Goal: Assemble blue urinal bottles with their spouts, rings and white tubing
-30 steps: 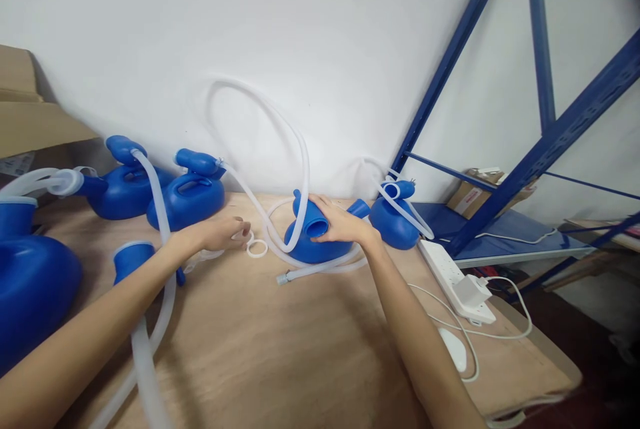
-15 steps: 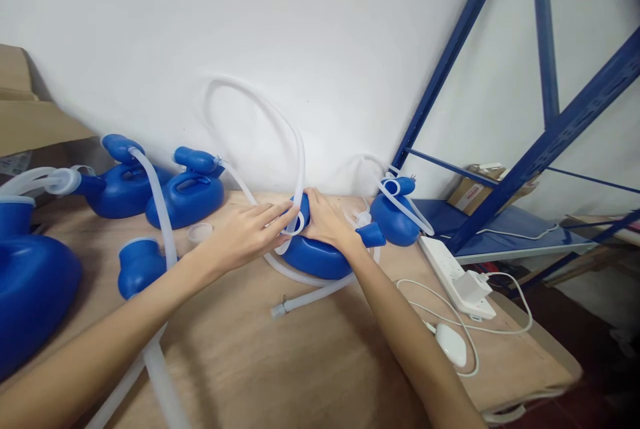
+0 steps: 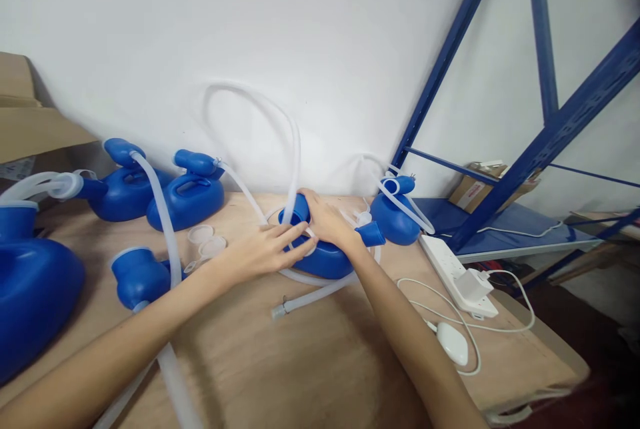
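A blue bottle (image 3: 327,261) lies on the wooden table, its open mouth turned toward me. My right hand (image 3: 327,219) is wrapped round its neck from the right. Between the fingertips of my left hand (image 3: 273,245) is a white ring (image 3: 310,242), just below the mouth. A translucent hose (image 3: 294,162) loops up against the wall and ends at or inside the bottle's mouth. Another hose end (image 3: 280,311) with a clip lies in front of the bottle.
Several blue bottles with hoses stand at left, one (image 3: 190,199) near the wall. Another bottle (image 3: 395,215) is at right. Clear caps (image 3: 213,247) lie left of my hand. A power strip (image 3: 457,275), white charger case (image 3: 451,343) and blue rack (image 3: 500,229) are at right.
My left hand has moved slightly right and down with the white ring, off the hose. The bottle's mouth now shows, with the hose at it. Two caps left of my arm are more exposed.
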The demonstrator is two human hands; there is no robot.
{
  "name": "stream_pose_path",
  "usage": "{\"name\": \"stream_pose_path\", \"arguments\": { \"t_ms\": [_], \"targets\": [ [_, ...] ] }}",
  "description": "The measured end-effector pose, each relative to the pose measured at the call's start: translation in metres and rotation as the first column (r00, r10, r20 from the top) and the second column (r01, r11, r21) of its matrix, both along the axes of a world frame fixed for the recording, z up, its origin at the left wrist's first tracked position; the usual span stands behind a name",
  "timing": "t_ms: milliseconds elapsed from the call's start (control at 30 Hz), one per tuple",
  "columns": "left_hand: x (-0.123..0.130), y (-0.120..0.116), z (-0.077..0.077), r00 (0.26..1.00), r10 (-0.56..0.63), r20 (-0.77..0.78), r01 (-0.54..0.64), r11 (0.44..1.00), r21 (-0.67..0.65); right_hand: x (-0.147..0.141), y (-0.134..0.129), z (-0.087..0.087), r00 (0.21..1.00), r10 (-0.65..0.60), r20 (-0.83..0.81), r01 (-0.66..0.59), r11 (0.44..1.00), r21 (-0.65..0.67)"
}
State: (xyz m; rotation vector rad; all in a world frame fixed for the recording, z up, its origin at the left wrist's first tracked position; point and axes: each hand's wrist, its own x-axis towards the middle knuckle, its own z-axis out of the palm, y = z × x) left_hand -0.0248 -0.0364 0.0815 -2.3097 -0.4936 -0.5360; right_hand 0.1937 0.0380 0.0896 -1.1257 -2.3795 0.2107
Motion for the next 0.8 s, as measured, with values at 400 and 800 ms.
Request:
{"name": "stream_pose_path", "arguments": {
  "t_ms": [400,800],
  "targets": [
    [-0.016,0.015,0.009,0.956,0.038,0.292,-0.077,0.989,0.125,0.007,0.011,-0.004,0.991,0.09,-0.103,-0.099,0.992,-0.08],
    [-0.024,0.023,-0.006,0.95,-0.103,0.296,0.072,0.991,0.115,0.007,0.017,-0.008,0.966,0.232,-0.117,-0.238,0.97,-0.044]
  ]
}}
